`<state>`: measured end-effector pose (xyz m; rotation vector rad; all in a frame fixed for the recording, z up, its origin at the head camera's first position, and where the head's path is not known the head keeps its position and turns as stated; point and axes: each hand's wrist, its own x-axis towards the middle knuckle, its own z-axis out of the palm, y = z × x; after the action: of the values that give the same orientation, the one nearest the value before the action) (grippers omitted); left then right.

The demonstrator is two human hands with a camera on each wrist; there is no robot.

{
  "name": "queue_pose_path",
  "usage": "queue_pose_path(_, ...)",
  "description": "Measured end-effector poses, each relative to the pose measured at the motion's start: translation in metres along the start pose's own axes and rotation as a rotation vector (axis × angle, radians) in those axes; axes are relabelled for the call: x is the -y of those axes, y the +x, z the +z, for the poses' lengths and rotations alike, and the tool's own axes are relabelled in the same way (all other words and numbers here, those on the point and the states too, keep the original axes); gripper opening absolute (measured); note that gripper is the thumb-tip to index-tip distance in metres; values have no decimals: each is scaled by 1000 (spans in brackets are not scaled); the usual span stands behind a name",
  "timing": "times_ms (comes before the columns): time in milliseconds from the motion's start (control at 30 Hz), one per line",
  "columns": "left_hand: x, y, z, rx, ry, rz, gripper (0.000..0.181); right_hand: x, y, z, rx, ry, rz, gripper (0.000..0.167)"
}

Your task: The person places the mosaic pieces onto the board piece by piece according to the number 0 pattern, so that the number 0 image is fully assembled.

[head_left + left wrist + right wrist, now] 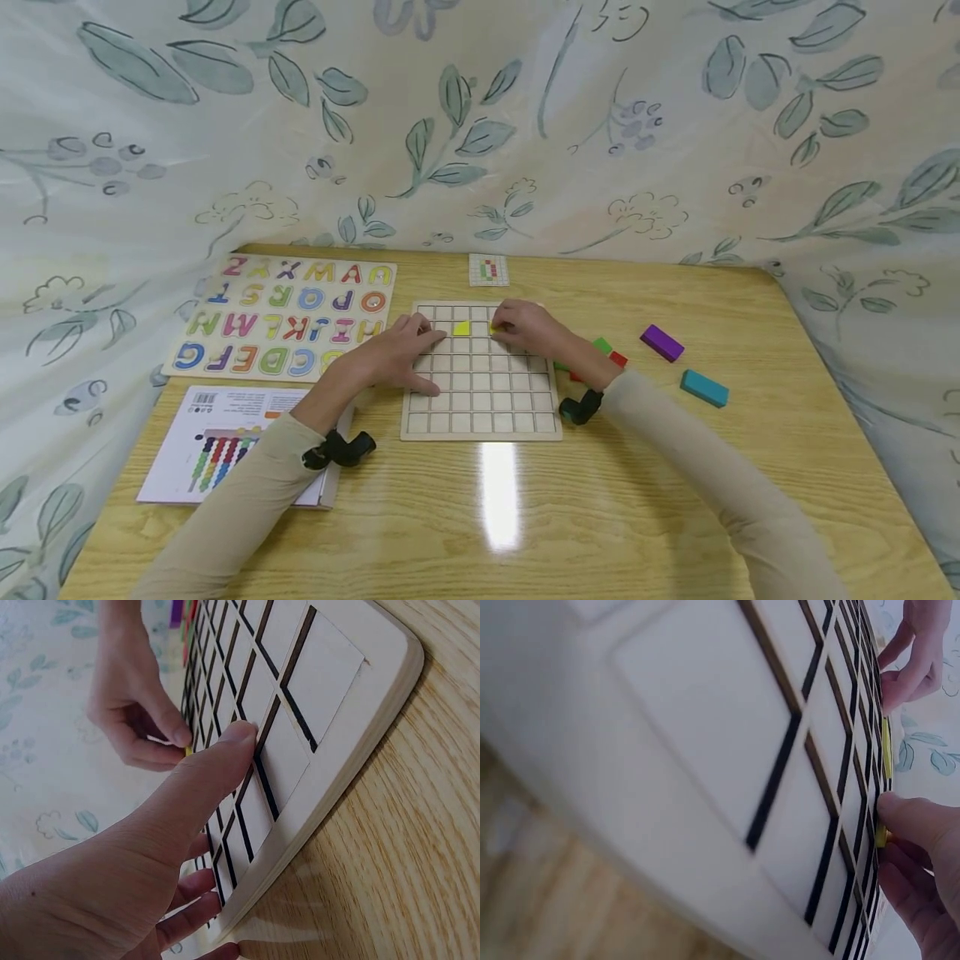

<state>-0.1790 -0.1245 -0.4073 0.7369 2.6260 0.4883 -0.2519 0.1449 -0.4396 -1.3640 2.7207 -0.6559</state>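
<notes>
A wooden grid board (481, 402) lies flat on the table, its square cells divided by dark grooves. One yellow tile (462, 328), with a corner cut off at a slant, sits in a cell near the far edge. My right hand (528, 325) pinches a second yellow piece (881, 835) between thumb and fingers, at the board's surface two cells to the right; its full shape is hidden. My left hand (401, 354) rests over the board's left side. Its thumb touches the grid in the left wrist view, and the fingers spread along the far left edge, holding nothing.
An alphabet puzzle board (255, 312) and a white printed box (168, 454) lie to the left. Behind the grid is a small pattern card (488, 270). Green and red pieces (602, 344), partly behind the right forearm, a purple block (662, 342) and a teal block (704, 388) lie right.
</notes>
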Motion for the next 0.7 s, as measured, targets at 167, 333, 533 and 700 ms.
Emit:
queue_pose_path(167,2,1,1,-8,1,10,89,10,-10,-7,-5,-106,-28,17)
queue_pose_path(333,2,1,3,-3,-5,29,89,16,-45,-23,-56,-162,41,29)
queue_pose_path(533,2,-1,0,-2,17,17,89,1,-104,-40,-89,-104,280,42)
queue_pose_path(700,0,0,-1,1,9,15,90,-16,-146,-47,-111,-92,408,44)
